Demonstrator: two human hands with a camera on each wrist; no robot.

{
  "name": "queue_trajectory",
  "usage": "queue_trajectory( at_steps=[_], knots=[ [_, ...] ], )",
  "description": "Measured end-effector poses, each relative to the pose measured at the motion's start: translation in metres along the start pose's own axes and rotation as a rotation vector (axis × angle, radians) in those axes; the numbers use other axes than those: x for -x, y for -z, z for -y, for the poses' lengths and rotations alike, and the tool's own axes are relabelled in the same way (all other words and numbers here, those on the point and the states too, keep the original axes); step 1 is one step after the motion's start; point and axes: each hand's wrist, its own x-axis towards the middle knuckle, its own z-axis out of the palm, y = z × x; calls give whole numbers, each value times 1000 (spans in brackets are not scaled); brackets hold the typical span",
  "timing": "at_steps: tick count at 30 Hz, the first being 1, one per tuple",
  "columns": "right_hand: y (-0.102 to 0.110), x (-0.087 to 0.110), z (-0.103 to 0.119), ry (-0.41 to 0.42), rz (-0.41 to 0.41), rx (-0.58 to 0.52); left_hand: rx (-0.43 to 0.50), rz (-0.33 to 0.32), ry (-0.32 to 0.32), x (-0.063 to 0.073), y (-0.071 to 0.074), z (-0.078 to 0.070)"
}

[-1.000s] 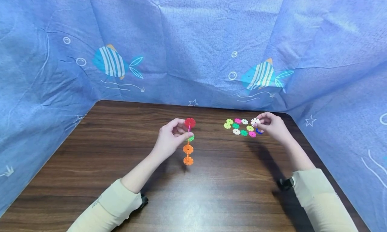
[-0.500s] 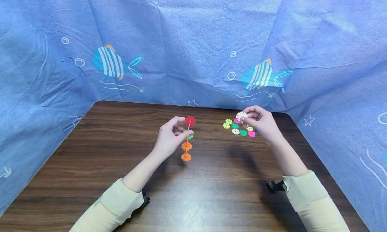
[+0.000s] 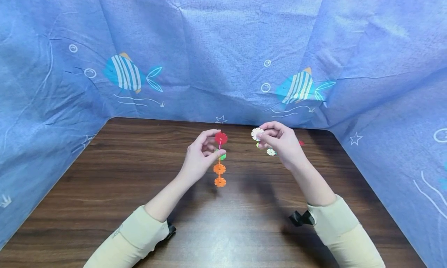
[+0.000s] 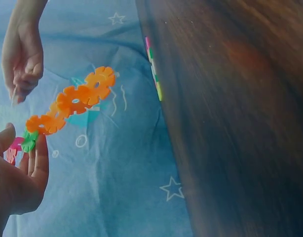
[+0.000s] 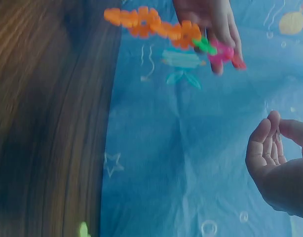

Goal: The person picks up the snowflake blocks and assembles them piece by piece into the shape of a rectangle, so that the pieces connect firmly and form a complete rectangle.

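Note:
My left hand pinches a hanging chain of interlocking snowflake discs near its green disc. A red disc tops the chain, with a pink disc edge-on between red and green. Orange discs link together at the lower end, above the table. To the right, at similar height, my right hand pinches a white snowflake disc between thumb and fingers. A gap separates the white disc from the chain. In the right wrist view the fingers mostly hide that white disc.
Loose discs lie on the brown wooden table behind my right hand, which covers most of them. A white disc and a red one peek out. Blue fish-print cloth hangs along the table's back and sides.
My right hand has carried the white disc leftward from the loose discs towards the chain. My left hand keeps its hold on the chain and has shifted only slightly.

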Motion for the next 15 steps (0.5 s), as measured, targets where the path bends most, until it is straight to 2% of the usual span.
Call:
queue_trajectory(
  at_steps=[8,15],
  knots=[
    [-27,0,-5,13,8,-16,-30,-16,-53,0,-4,0],
    [-36,-2,-12,-15,17,-17,-90,-23,-90,2,-7,-1]
  ],
)
